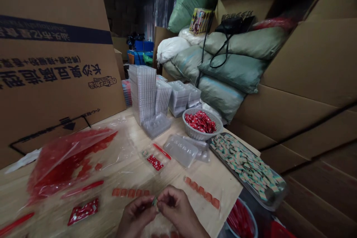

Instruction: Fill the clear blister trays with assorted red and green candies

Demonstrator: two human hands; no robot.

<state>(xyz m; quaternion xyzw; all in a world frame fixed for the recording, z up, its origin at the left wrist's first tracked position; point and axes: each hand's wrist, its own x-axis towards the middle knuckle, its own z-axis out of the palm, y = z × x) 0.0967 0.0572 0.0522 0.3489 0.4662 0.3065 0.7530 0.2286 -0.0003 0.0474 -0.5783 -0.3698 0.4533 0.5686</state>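
Note:
My left hand [137, 212] and my right hand [178, 205] meet over the near part of the table, fingertips pinched together. Between them is a small greenish piece [154, 201], partly hidden by the fingers; it resembles the striped pieces [245, 163] heaped in the tray at the right. A row of orange-red blocks [131, 192] lies just beyond my left hand, and another row [202, 192] is to the right of my right hand. More such blocks [164, 235] show below my hands at the bottom edge.
Red-filled clear bag [69, 152], red packets [83, 211] and red sticks [161, 151] lie on the table [117, 173]. Further back are stacked clear plastic trays [142, 93] and a basket [192, 132] of red packets. A bucket [252, 219] stands beside the table; cardboard boxes [55, 55] flank it.

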